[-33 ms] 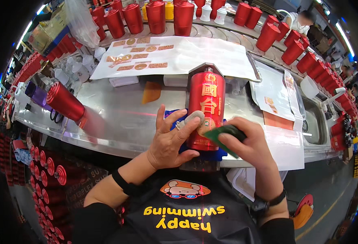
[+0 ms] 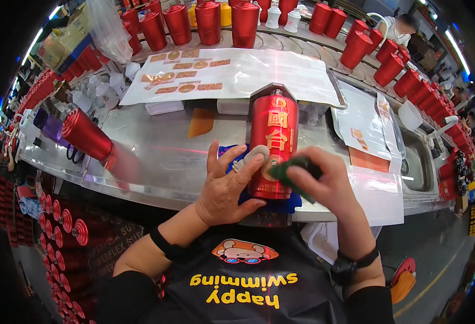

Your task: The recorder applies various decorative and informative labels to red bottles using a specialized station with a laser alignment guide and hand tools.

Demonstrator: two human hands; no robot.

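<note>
A red bottle (image 2: pixel 276 120) with gold characters lies on its side in a dark cradle, its neck away from me. Against its left side is my left hand (image 2: pixel 225 183), fingers spread. A grey finger cover sits on one fingertip, which touches the bottle near a round gold emblem (image 2: pixel 268 167). My right hand (image 2: pixel 323 175) grips a green scraper (image 2: pixel 296 175), blurred by motion, its edge at the emblem. Blue cloth (image 2: pixel 294 205) shows under the bottle's near end.
White sheets with gold stickers (image 2: pixel 180 76) lie beyond the bottle. Another red bottle (image 2: pixel 86 132) lies tilted at left, near an amber sheet (image 2: pixel 200 123). Red bottles (image 2: pixel 209 24) line a conveyor at the back. A sink (image 2: pixel 416 167) is at right; a person (image 2: pixel 399 35) is at far right.
The scraper and my right hand have shifted slightly left and up over the emblem. My left hand and the bottle are almost still.
</note>
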